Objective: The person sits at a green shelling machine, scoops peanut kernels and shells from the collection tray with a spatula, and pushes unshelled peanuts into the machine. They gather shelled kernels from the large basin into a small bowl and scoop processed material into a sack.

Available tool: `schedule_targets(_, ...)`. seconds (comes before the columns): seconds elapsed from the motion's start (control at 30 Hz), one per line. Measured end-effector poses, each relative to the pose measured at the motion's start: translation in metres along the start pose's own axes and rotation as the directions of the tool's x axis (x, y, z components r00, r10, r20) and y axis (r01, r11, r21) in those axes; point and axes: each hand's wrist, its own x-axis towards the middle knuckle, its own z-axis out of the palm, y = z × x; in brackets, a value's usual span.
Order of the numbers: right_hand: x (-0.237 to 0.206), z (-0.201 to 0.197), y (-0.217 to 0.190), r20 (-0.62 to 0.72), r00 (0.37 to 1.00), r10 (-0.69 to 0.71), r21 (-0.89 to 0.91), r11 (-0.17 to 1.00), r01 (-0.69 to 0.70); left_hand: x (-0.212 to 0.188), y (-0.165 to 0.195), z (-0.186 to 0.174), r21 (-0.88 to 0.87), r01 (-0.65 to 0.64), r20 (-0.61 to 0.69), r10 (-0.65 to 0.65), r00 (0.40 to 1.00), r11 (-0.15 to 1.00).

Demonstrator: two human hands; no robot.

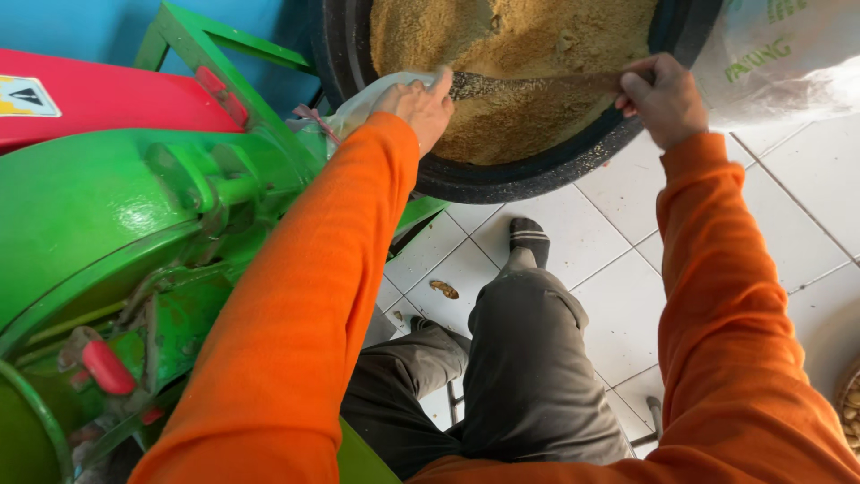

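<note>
1. Nearest the viewer, orange sleeves (296, 341) and grey trousers (528, 376) above a white tiled floor (609, 260).
2. Left of the arms stands a green machine (107, 233) with a red cover (98, 94).
3. The left hand (419, 106) has its fingers closed on a clear plastic bag (372, 97).
4. The right hand (661, 97) pinches one end of a thin dark strip (537, 84) stretched between the fingers.
5. Beyond the fingers, a black tub (511, 179) holds tan meal (511, 45), apparently being levelled or scraped.
6. A blue wall (90, 27) lies farthest.
</note>
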Motion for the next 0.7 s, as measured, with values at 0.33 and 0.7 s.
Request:
schedule_targets(0.33,-0.058,0.047,0.034,0.049,0.995,-0.084,-0.348,0.933,0.096,-0.015,-0.014,0.024,-0.093,0.183,-0.005,-0.184,0.983,0.979)
schedule_targets(0.7,-0.046,0.096,0.018,0.220,0.974,-0.055,-0.578,0.797,0.176,-0.008,-0.020,0.031,-0.130,0.239,0.091,-0.228,0.969,0.962)
